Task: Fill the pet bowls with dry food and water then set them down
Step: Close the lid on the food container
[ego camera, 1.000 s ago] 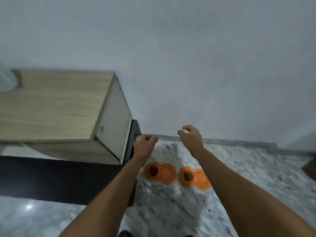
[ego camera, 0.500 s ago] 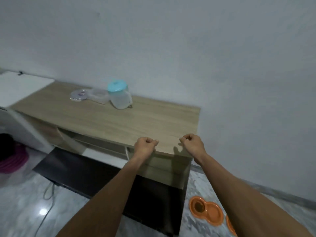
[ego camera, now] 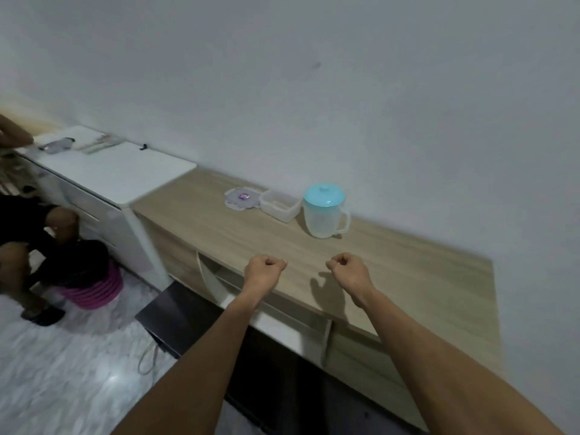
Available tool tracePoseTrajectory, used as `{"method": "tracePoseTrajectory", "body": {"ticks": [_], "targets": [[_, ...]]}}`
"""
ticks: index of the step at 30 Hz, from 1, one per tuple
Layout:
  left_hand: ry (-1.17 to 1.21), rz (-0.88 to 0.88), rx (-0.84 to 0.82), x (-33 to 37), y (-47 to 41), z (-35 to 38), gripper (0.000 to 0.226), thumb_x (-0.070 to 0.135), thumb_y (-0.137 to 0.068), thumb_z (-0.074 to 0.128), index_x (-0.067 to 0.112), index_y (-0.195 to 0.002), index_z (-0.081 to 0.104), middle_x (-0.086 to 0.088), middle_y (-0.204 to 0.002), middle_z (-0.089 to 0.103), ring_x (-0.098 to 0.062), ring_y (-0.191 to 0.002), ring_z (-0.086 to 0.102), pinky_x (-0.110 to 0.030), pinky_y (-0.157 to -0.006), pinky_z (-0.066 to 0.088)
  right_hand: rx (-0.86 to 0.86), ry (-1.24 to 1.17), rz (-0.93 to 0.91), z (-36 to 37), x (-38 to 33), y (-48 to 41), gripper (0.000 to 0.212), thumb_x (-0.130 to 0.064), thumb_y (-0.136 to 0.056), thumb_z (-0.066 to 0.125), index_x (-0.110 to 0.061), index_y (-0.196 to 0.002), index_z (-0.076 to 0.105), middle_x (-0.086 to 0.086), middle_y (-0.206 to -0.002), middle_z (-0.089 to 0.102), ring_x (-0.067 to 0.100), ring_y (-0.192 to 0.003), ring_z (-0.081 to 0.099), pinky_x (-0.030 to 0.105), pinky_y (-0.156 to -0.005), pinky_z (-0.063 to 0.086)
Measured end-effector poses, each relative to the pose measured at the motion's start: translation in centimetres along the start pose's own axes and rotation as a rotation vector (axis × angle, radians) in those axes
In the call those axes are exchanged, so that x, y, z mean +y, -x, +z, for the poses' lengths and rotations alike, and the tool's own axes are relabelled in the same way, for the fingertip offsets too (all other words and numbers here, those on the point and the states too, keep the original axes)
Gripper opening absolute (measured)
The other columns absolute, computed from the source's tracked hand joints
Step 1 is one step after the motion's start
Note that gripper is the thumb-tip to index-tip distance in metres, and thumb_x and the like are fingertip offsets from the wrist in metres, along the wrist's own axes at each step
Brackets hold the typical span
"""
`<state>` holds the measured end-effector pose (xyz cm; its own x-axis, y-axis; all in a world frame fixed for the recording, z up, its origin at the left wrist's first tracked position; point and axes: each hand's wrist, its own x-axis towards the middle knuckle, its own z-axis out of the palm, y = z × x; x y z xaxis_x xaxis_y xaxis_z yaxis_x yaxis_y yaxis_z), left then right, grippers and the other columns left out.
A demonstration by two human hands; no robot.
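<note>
A clear plastic jug with a light blue lid (ego camera: 324, 211) stands upright on the wooden sideboard (ego camera: 423, 277), near the wall. Left of it sits an open clear food container (ego camera: 279, 205), with its loose lid (ego camera: 242, 198) lying flat beside it. My left hand (ego camera: 263, 271) and my right hand (ego camera: 348, 271) are both held out as closed fists over the sideboard's front part, with nothing in them. They are well short of the jug. The orange pet bowls are out of view.
A white table (ego camera: 119, 174) with small items on it adjoins the sideboard on the left. A person crouches at the far left by a pink ribbed stool (ego camera: 94, 293). A cable (ego camera: 147, 359) loops on the marble floor. A dark mat lies below the sideboard.
My view has swung left, away from the orange bowls on the floor, to the sideboard top. The jug and container have come into view. Both hands stay as fists.
</note>
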<state>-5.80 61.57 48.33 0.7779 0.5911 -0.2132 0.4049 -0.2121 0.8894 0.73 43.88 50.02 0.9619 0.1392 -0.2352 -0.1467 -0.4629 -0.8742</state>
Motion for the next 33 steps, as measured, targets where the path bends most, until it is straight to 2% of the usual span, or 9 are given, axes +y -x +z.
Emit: {"method": "tracePoseTrajectory", "body": {"ticks": [4,7,12,15,18,24,27,30,33], "targets": [[-0.022,-0.023,0.044,-0.6,-6.2,-4.5,0.023,0.031,-0.085,0.071,0.017,-0.068,0.065,-0.013,-0.081,0.072,-0.037,-0.085,0.066,-0.041,-0.084,0.055,-0.034,-0.004,-0.014,5.9,-3.0,-4.5,0.011,-0.020,-0.089,0.062,-0.012,-0.095,0.067,0.002,-0.087,0.065,0.019,-0.084,0.059,0.032,-0.080,0.045],[-0.054,-0.019,0.078,-1.0,-11.2,-7.5,0.031,0.030,-0.083,0.072,0.003,-0.070,0.065,-0.023,-0.095,0.070,-0.043,-0.099,0.066,-0.044,-0.083,0.055,-0.057,-0.006,0.011,10.0,-5.0,-8.2,0.012,-0.019,-0.090,0.062,-0.011,-0.097,0.067,0.007,-0.097,0.068,0.024,-0.095,0.061,0.041,-0.091,0.050],[-0.102,-0.017,0.090,-0.7,-18.8,-12.2,0.034,0.026,-0.086,0.071,0.010,-0.059,0.058,-0.009,-0.066,0.062,-0.023,-0.078,0.060,-0.034,-0.077,0.050,-0.053,-0.003,0.045,16.2,-8.0,-13.1,0.010,-0.020,-0.090,0.061,-0.013,-0.092,0.069,0.008,-0.098,0.069,0.026,-0.096,0.063,0.038,-0.088,0.048],[-0.109,-0.022,0.094,-1.3,-23.1,-14.4,0.037,0.027,-0.086,0.071,0.011,-0.055,0.058,-0.013,-0.073,0.067,-0.028,-0.079,0.064,-0.032,-0.072,0.048,-0.050,0.009,0.074,19.8,-9.3,-15.4,0.009,-0.020,-0.086,0.065,-0.016,-0.078,0.066,0.009,-0.089,0.071,0.028,-0.091,0.064,0.036,-0.082,0.049],[-0.136,-0.004,0.070,-1.6,-27.2,-15.9,0.035,0.027,-0.086,0.070,0.002,-0.063,0.062,-0.007,-0.067,0.060,-0.023,-0.069,0.056,-0.036,-0.070,0.051,-0.043,-0.002,0.105,23.3,-10.5,-18.0,0.011,-0.021,-0.085,0.067,-0.011,-0.083,0.069,0.008,-0.089,0.072,0.028,-0.092,0.065,0.033,-0.081,0.048],[-0.242,0.032,-0.036,-1.5,-37.0,-17.2,0.042,0.029,-0.083,0.065,0.014,-0.048,0.049,-0.001,-0.050,0.042,-0.024,-0.060,0.048,-0.030,-0.061,0.037,0.032,-0.067,0.193,29.2,-12.9,-23.1,0.012,-0.025,-0.086,0.063,-0.015,-0.079,0.066,0.009,-0.092,0.073,0.028,-0.093,0.066,0.037,-0.086,0.052],[-0.340,0.041,-0.131,-2.3,-43.5,-17.2,0.021,0.048,-0.069,0.055,0.031,-0.058,0.062,-0.002,-0.055,0.057,-0.031,-0.074,0.067,-0.031,-0.066,0.051,0.126,-0.113,0.242,31.4,-14.2,-25.2,0.014,-0.022,-0.090,0.058,-0.013,-0.083,0.066,0.009,-0.087,0.068,0.028,-0.087,0.063,0.033,-0.077,0.048],[-0.418,0.052,-0.199,-3.9,-50.4,-16.5,0.030,0.061,-0.064,0.048,0.037,-0.066,0.065,0.002,-0.069,0.068,-0.028,-0.085,0.070,-0.038,-0.077,0.058,0.225,-0.152,0.300,33.4,-14.7,-27.1,0.012,-0.021,-0.090,0.058,-0.013,-0.083,0.063,0.010,-0.086,0.065,0.027,-0.085,0.060,0.034,-0.076,0.047],[-0.466,0.115,-0.280,-1.8,-52.4,-16.5,0.049,0.065,-0.071,0.049,0.036,-0.105,0.069,0.003,-0.110,0.073,-0.025,-0.108,0.065,-0.037,-0.094,0.052,0.292,-0.162,0.352,35.0,-14.6,-29.3,0.006,-0.018,-0.087,0.059,-0.015,-0.082,0.060,0.011,-0.087,0.062,0.027,-0.083,0.057,0.035,-0.074,0.046]]}}
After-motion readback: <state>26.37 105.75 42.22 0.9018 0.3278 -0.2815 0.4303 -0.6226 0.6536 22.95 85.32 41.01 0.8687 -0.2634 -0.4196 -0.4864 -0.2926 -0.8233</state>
